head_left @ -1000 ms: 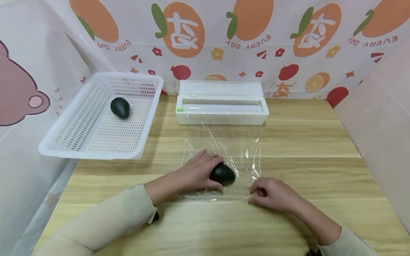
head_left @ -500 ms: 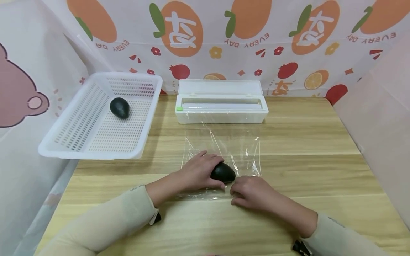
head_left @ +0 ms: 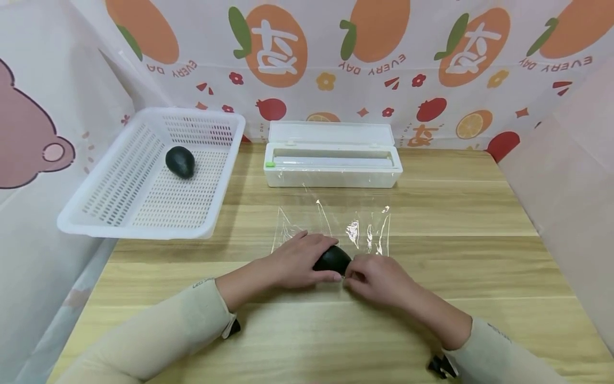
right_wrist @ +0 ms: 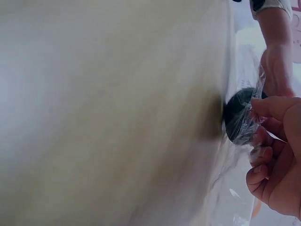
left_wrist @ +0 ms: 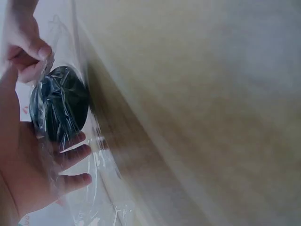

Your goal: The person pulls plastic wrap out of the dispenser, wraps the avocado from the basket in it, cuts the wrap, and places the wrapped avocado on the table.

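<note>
A dark green avocado [head_left: 332,260] lies on a sheet of clear cling film [head_left: 354,229] on the table. My left hand [head_left: 301,261] holds it from the left, thumb on the near side and fingers on the far side. In the left wrist view, film stretches over the avocado [left_wrist: 61,103] and the spread fingers of that hand [left_wrist: 33,165]. My right hand [head_left: 381,277], right at the avocado's narrow end, pinches the film's near edge. The right wrist view shows gathered film [right_wrist: 251,115] between the right hand's [right_wrist: 277,155] thumb and fingers.
Behind the film stands a white cling film box [head_left: 333,177] with its lid up; the sheet runs out from it. A white plastic basket [head_left: 206,213] at the left holds another avocado [head_left: 180,162]. A fruit-print cloth [head_left: 355,90] hangs behind the wooden table [head_left: 470,229].
My right hand has moved left from the film's near right corner to the avocado, drawing the film's near edge up against it. The left hand stays on the avocado.
</note>
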Demonstrator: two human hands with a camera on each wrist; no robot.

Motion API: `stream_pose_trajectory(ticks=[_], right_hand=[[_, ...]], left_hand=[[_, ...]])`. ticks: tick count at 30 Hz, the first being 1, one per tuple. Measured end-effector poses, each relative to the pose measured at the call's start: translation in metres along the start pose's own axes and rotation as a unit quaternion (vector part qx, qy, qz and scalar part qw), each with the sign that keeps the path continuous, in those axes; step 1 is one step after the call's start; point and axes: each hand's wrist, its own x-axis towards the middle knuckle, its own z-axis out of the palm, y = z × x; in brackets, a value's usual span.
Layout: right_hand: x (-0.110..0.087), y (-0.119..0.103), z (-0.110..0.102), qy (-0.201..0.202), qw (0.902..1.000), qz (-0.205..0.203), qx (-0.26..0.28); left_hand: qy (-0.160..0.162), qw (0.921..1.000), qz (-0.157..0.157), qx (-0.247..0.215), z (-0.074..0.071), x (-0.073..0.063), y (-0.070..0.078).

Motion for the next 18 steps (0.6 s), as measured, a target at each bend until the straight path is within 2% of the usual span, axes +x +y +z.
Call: stream_pose_trajectory(ticks=[8, 11, 18], right_hand=[[0.01, 0.007, -0.011, 0.003, 0.9981, 0.029, 0.053], [0.012, 0.009, -0.014, 0.002, 0.9975, 0.042, 0.057], [0.017, 0.011, -0.017, 0.003, 0.9965, 0.05, 0.067]], left_hand=[[-0.02, 0.9992, 0.011, -0.034, -0.002, 0.0, -0.003], [-0.022, 0.9988, 0.012, -0.041, -0.003, 0.001, -0.005], [-0.038, 0.9978, -0.003, -0.055, -0.008, 0.004, -0.009]])
